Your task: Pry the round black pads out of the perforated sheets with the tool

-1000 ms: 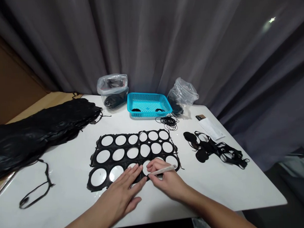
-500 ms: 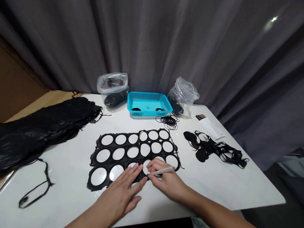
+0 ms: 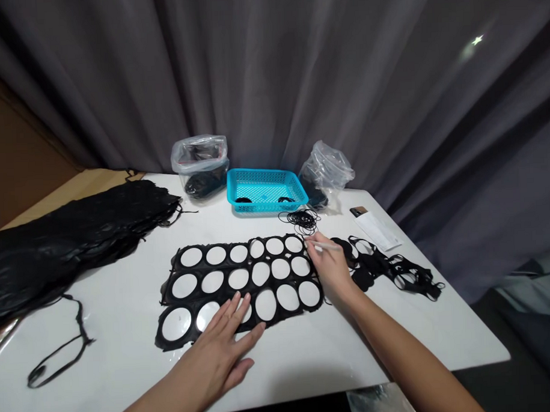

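Observation:
A black sheet (image 3: pixel 195 303) with rows of round openings lies flat on the white table. My left hand (image 3: pixel 225 340) rests palm down on its near edge, fingers spread. At the sheet's far right corner, my right hand (image 3: pixel 330 267) pinches a thin, pale pen-like tool (image 3: pixel 326 245). The tool's tip points left, close to the top right opening; whether it touches the sheet I cannot tell. Thin black rings (image 3: pixel 301 219) lie in a loose heap just beyond that corner. Black discs and cut-out strips (image 3: pixel 371 266) are piled to the right, partly behind my right hand.
A blue basket (image 3: pixel 268 207) holding some black rings stands at the back between two clear plastic bags (image 3: pixel 199 160) with black contents. Black sheets (image 3: pixel 77 237) are stacked at left, near a loose black strip (image 3: pixel 83 324). A white paper (image 3: pixel 377 229) lies at right.
My right hand has moved away from the near row to the sheet's far right corner, still holding the pale tool. My left hand has stayed on the near edge. The view has shifted slightly.

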